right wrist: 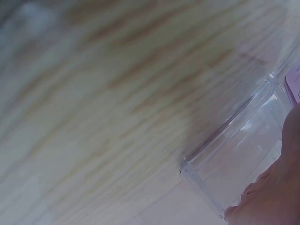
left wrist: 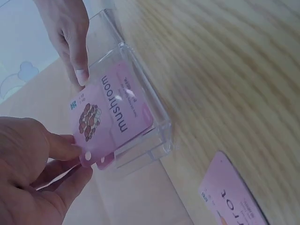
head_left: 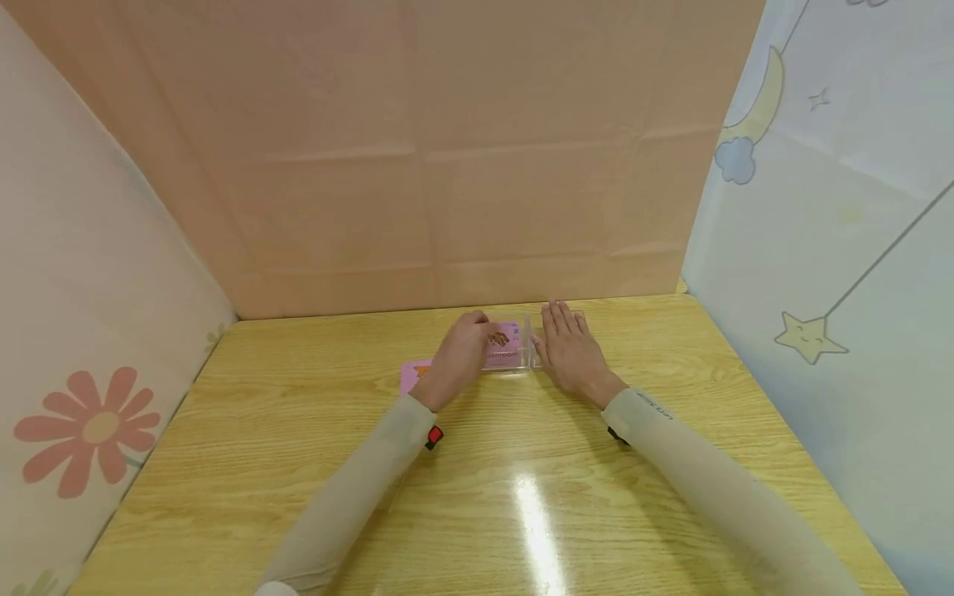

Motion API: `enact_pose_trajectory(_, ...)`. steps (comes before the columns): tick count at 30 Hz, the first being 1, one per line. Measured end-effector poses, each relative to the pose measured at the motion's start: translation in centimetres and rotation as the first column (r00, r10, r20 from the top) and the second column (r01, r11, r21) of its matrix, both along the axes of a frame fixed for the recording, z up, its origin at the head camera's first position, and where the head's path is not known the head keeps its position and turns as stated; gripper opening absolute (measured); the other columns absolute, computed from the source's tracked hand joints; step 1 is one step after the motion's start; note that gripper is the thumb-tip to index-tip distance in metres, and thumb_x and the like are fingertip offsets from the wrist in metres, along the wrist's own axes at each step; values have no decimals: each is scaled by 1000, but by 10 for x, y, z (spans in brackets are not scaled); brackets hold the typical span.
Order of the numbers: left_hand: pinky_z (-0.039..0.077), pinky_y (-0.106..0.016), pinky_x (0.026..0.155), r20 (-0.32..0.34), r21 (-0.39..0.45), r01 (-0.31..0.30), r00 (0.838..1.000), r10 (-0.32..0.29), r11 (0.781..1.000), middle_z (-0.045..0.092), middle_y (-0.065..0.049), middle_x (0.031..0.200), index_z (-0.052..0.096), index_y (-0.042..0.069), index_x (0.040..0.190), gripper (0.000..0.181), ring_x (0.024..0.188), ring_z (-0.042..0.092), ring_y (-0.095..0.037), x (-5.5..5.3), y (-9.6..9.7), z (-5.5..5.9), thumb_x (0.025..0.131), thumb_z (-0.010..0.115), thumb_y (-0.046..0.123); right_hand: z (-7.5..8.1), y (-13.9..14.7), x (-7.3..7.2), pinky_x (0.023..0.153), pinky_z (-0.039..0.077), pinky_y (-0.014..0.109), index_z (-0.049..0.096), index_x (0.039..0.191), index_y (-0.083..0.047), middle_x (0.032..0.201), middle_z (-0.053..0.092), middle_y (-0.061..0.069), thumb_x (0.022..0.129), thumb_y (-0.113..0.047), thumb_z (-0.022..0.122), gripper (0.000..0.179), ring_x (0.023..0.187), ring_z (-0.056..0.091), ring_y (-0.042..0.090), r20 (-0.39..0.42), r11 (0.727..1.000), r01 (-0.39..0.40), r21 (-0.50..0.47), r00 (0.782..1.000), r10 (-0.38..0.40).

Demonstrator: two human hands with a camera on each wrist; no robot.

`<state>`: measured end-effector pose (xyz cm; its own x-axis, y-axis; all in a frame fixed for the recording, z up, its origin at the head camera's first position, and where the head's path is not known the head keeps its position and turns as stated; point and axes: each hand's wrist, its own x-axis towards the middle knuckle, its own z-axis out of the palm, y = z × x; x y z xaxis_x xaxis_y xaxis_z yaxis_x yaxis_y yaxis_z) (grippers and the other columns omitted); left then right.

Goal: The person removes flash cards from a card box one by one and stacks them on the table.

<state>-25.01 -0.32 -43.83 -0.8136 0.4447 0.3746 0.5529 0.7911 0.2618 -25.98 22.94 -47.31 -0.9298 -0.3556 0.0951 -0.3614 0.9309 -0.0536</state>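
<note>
My left hand (head_left: 460,354) pinches the holed end of a pink mushroom card (left wrist: 105,110) between thumb and fingers. The card lies in one half of a clear plastic box (left wrist: 154,103), with at least one more pink card under it. Straight fingers of my right hand (head_left: 572,348) rest on the box's other clear half (right wrist: 234,145), which lies to the right. The right thumb points toward the card. A pink carrot card (left wrist: 227,187), partly cut off in the left wrist view, lies on the table left of the box.
The box stands on a wood-grain table (head_left: 477,497) near its back edge. Behind it rises a plain tan backdrop (head_left: 417,165). Patterned side panels border the table, with a flower (head_left: 97,426) at left and a star (head_left: 811,337) at right.
</note>
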Motion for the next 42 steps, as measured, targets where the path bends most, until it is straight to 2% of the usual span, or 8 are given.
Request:
enact_pose_trajectory(4, 63, -34, 94, 68, 79, -7, 998, 2, 997, 77, -12, 115, 80, 4, 115, 24, 109, 72, -27, -4, -5, 5, 101, 63, -4, 0, 0, 0, 135, 10, 59, 7, 167, 3, 176, 10, 24, 115, -44, 20, 71, 165, 9, 40, 1, 1000, 1, -5, 1000, -1)
enact_pose_trajectory(7, 63, -30, 84, 152, 143, -14, 988, -8, 990, 77, -11, 113, 81, 5, 116, 23, 99, 71, -24, -6, -11, 8, 102, 64, -2, 0, 0, 0, 135, 11, 59, 8, 167, 4, 175, 13, 25, 115, -43, 21, 71, 165, 10, 41, -5, 1000, -2, -9, 1000, 2)
enact_pose_trajectory(11, 52, -21, 64, 301, 243, -48, 953, -28, 969, 77, -11, 120, 80, 9, 121, 26, 86, 66, -18, -9, -21, 9, 104, 62, 1, 1, 0, 1, 135, 10, 60, 8, 167, 4, 176, 10, 25, 115, -43, 21, 71, 165, 9, 41, 3, 1000, -5, -13, 1000, 5)
enact_pose_trajectory(14, 44, -19, 56, 370, 302, -78, 928, -42, 950, 77, -11, 127, 78, 12, 124, 27, 82, 66, -19, -11, -27, 8, 105, 61, 4, 2, 0, 1, 135, 9, 60, 7, 167, 4, 176, 8, 25, 115, -43, 21, 71, 165, 8, 41, 11, 1000, -5, -14, 1000, 5)
enact_pose_trajectory(21, 44, -19, 53, 435, 392, -136, 899, -53, 910, 79, -15, 116, 76, 8, 126, 24, 93, 78, -22, -13, -34, -3, 105, 64, 12, 5, 0, 1, 135, 10, 60, 6, 167, 4, 176, 10, 25, 115, -44, 19, 71, 165, 8, 41, 11, 1000, -1, 1, 1000, 1)
enact_pose_trajectory(26, 58, -24, 62, 481, 439, -173, 874, -68, 882, 80, -13, 117, 77, 7, 124, 24, 100, 79, -25, -13, -38, -9, 106, 65, 17, 3, 0, 1, 135, 10, 59, 9, 167, 4, 175, 11, 25, 115, -44, 20, 71, 165, 10, 41, 7, 1000, -5, -5, 1000, 5)
enact_pose_trajectory(30, 65, -31, 79, 499, 437, -175, 863, -77, 882, 79, -13, 119, 76, 7, 126, 26, 102, 79, -25, -12, -38, -10, 106, 64, 19, 1, 1, 2, 134, 12, 60, 11, 166, 4, 175, 15, 26, 115, -43, 22, 70, 165, 13, 41, -9, 1000, -5, -5, 1000, 5)
enact_pose_trajectory(42, 66, -36, 84, 500, 442, -160, 861, -95, 883, 80, -11, 115, 75, 8, 121, 22, 103, 78, -28, -13, -40, -10, 106, 64, 18, -2, 1, 0, 135, 10, 59, 10, 167, 4, 175, 12, 25, 115, -43, 21, 71, 165, 9, 40, -9, 1000, -5, -10, 1000, 5)
